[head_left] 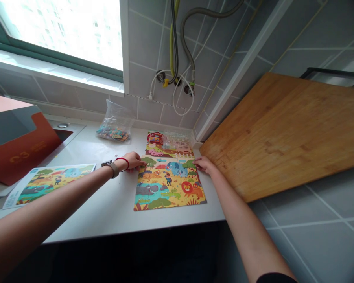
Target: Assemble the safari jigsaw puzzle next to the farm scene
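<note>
An assembled jigsaw puzzle (172, 190) with a safari scene lies on the white counter near its front edge. At its upper left corner, my left hand (132, 160) has its fingers closed on the edge. My right hand (204, 164) pinches the upper right corner, thumb and fingers together. Directly behind lies a second puzzle with a farm scene (155, 148), its front edge meeting the safari puzzle. Crumpled clear plastic (178, 140) covers part of the farm picture.
A clear bag of puzzle pieces (115, 131) stands by the back wall. On the left are a printed picture sheet (57, 179) and an orange box (20, 145) beside the sink opening. A wooden board (292, 133) leans at the right. Hoses (186, 43) hang above.
</note>
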A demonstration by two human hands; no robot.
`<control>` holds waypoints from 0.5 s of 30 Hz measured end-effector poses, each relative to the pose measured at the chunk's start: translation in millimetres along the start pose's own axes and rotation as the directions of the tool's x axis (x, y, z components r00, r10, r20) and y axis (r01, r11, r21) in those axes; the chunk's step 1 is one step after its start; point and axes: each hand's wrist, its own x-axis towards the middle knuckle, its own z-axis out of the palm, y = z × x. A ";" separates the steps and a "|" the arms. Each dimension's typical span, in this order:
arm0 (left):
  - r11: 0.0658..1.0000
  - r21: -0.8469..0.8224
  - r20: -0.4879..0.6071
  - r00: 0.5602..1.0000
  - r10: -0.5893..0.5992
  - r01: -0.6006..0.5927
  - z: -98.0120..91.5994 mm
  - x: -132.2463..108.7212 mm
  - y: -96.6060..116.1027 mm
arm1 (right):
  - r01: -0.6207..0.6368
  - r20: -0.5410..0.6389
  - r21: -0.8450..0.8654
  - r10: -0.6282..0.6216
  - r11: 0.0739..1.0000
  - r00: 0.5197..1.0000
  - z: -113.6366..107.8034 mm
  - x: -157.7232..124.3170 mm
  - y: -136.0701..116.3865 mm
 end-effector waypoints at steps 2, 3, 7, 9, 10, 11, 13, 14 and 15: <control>0.997 0.082 -0.022 1.000 0.002 0.000 -4.2 0.0 2.1 | 0.037 -0.011 -0.085 -0.038 0.996 0.999 0.4 0.8 -0.6; 0.992 0.125 -0.040 0.999 0.008 -0.003 -6.4 0.0 3.6 | 0.065 -0.021 -0.133 -0.069 0.989 0.997 0.5 0.8 -1.7; 0.958 0.269 -0.117 0.984 0.137 -0.102 -8.8 1.9 13.8 | 0.263 -0.026 -0.320 -0.286 0.910 0.958 5.0 -3.3 -12.9; 0.926 0.316 -0.107 0.962 0.252 -0.207 -4.7 5.0 20.7 | 0.382 0.041 -0.385 -0.398 0.840 0.916 11.0 -7.2 -21.4; 0.907 0.334 -0.088 0.949 0.302 -0.257 -1.9 7.2 24.2 | 0.434 0.088 -0.409 -0.439 0.802 0.894 14.6 -9.0 -25.8; 0.889 0.349 -0.067 0.938 0.340 -0.297 1.1 10.0 27.6 | 0.478 0.135 -0.430 -0.468 0.766 0.873 18.2 -10.5 -30.0; 0.863 0.376 -0.031 0.926 0.375 -0.337 6.0 16.6 33.3 | 0.534 0.207 -0.470 -0.501 0.703 0.841 23.8 -11.7 -37.7; 0.856 0.388 -0.019 0.926 0.377 -0.341 7.4 20.2 35.7 | 0.550 0.231 -0.489 -0.508 0.677 0.830 25.5 -11.4 -40.9; 0.852 0.398 -0.008 0.927 0.374 -0.340 7.9 23.9 37.9 | 0.560 0.250 -0.507 -0.510 0.655 0.823 26.3 -10.3 -43.8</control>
